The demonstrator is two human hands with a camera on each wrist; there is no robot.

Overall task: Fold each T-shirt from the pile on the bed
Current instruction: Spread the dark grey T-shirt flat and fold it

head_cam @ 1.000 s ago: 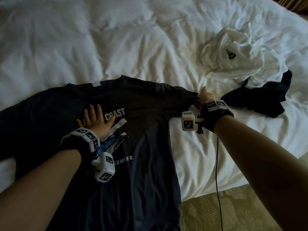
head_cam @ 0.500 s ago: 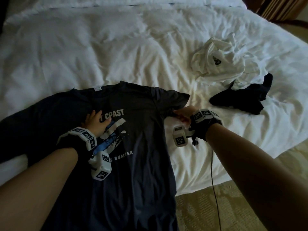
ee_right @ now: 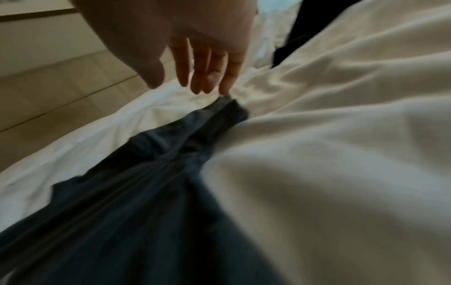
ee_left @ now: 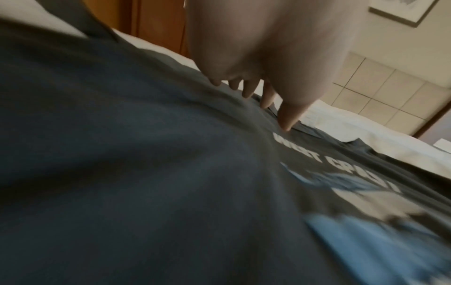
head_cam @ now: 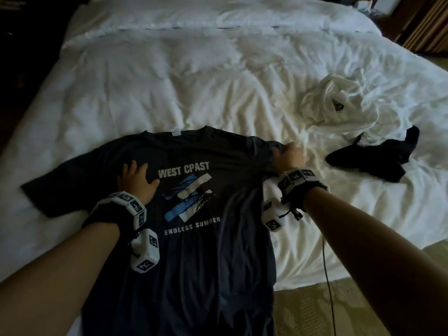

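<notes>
Two hands: both on the dark T-shirt [head_cam: 213, 251], which lies face-up across the lower middle of the head view, print showing.
Left hand [head_cam: 137, 181]: flat on the chest just left of the "WEST CPAST" lettering, fingers [ee_left: 246, 90] straight and slightly spread, pressing the cloth.
Right hand [head_cam: 289, 157]: at the shirt's right sleeve, centre-right of the frame; fingers [ee_right: 207, 73] hang fairly straight and close together, tips touching the bunched sleeve edge. Honestly can't tell if it's actually pinching.
Pile: white T-shirt [head_cam: 339, 105] crumpled in the upper right, a dark garment [head_cam: 378, 156] just below it, touching.
Bed [head_cam: 169, 88]: rumpled white duvet under everything.
Floor: patterned carpet [head_cam: 312, 311] in the lower right.
</notes>
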